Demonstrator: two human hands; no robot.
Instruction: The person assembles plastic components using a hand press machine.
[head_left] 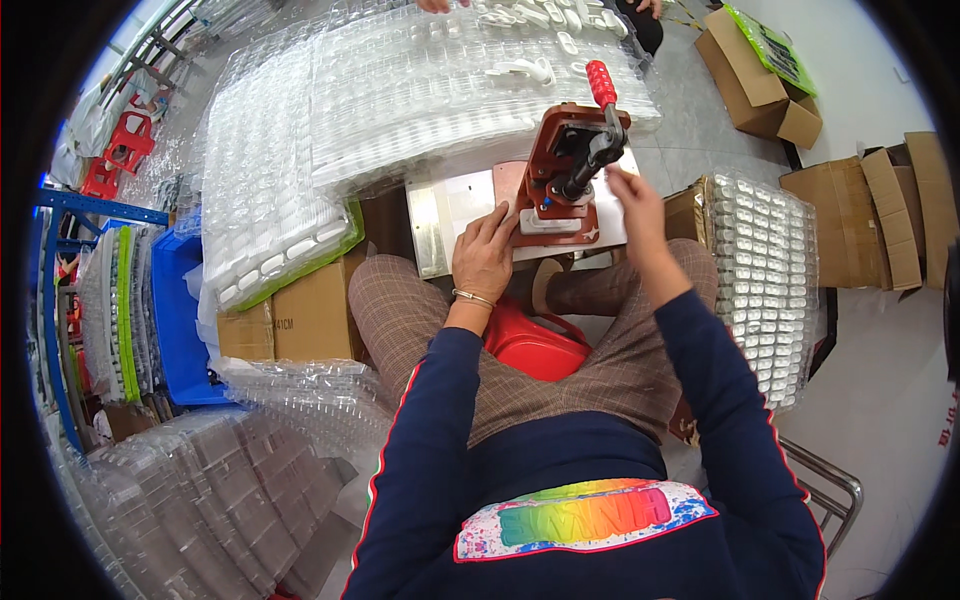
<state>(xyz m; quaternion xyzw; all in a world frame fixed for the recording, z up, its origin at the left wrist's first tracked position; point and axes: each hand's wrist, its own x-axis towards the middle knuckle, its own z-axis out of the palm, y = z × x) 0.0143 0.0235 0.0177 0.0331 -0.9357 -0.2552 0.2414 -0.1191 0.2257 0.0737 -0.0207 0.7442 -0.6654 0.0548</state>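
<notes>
Blister trays (400, 90) of clear plastic lay in big stacks across the far side and down my left, the largest things around me. More of them were heaped near my left knee (230, 480), and a tall stack of filled trays (765, 270) stood on my right beside open cardboard boxes (880, 210). A blue crate (180, 310) sat far left. Straight ahead, on a pale metal plate (450, 215), stood the red hand press (565, 170), its red-gripped lever (602, 85) tilted up and away from me. My left hand (485, 255) rested flat, fingers spread loosely, on the plate and touching the near left corner of the press base. My right hand (632, 200) reached in at the right side of the press, fingertips pinched together just beside its black plunger; I could not tell what they held. A red stool (530, 345) showed between my knees.
</notes>
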